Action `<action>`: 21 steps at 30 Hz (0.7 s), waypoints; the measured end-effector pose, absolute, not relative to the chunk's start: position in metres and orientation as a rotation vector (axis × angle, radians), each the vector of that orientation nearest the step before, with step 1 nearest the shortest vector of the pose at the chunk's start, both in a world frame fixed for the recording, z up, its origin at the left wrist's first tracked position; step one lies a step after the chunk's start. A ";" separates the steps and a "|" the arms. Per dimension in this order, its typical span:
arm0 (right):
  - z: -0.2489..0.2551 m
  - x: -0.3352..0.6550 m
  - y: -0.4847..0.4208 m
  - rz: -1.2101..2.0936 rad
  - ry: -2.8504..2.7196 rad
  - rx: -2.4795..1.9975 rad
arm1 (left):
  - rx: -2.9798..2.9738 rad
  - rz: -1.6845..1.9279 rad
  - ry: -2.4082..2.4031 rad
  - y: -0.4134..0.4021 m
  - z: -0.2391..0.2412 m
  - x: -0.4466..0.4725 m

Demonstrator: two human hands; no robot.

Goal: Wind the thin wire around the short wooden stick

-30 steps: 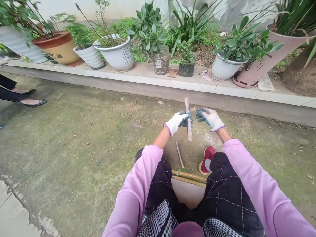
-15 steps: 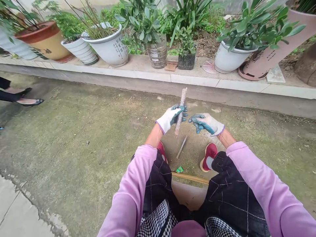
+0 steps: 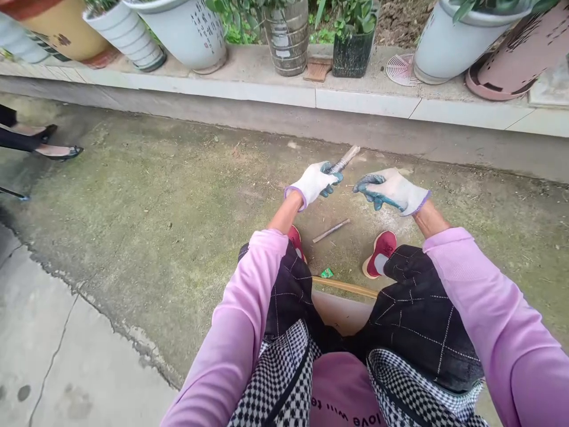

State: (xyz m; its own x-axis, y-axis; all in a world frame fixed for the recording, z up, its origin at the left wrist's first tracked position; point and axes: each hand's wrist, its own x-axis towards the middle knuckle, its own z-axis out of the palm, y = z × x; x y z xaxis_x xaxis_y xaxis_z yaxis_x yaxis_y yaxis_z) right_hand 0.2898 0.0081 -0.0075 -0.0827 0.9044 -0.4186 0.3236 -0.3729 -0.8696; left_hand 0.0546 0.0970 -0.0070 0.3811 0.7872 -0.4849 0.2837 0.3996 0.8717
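Note:
My left hand (image 3: 317, 182), in a white glove with blue-green coated fingers, is closed around a pale rod with silvery winding (image 3: 345, 159). The rod's far end points up and to the right; its near part is hidden by the glove. My right hand (image 3: 389, 188), gloved alike, is just to the right, fingers pinched together. Whatever they hold is too small to make out. Below both hands shows a thinner greyish rod (image 3: 331, 231); whether it lies on the ground or hangs, I cannot tell.
Between my red shoes (image 3: 383, 252) lies a small green wrapper (image 3: 326, 273), near a yellowish wooden edge (image 3: 344, 287). Ahead, a low tiled ledge (image 3: 267, 93) carries several potted plants. Another person's feet (image 3: 57, 152) stand at the left.
The held rod has tilted from nearly upright to slanting right. The thinner rod has turned flatter too. My right hand has moved slightly right, still pinched. The view has tipped downward.

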 end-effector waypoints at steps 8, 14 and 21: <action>-0.023 0.297 0.020 0.665 -1.749 -2.170 | 0.849 0.573 1.140 0.092 -0.016 0.067; -0.030 0.260 0.013 0.973 -1.687 -1.927 | 0.563 0.797 1.110 0.091 -0.027 0.097; -0.035 0.221 0.034 0.835 -1.781 -2.191 | 0.289 1.078 1.088 0.094 -0.033 0.122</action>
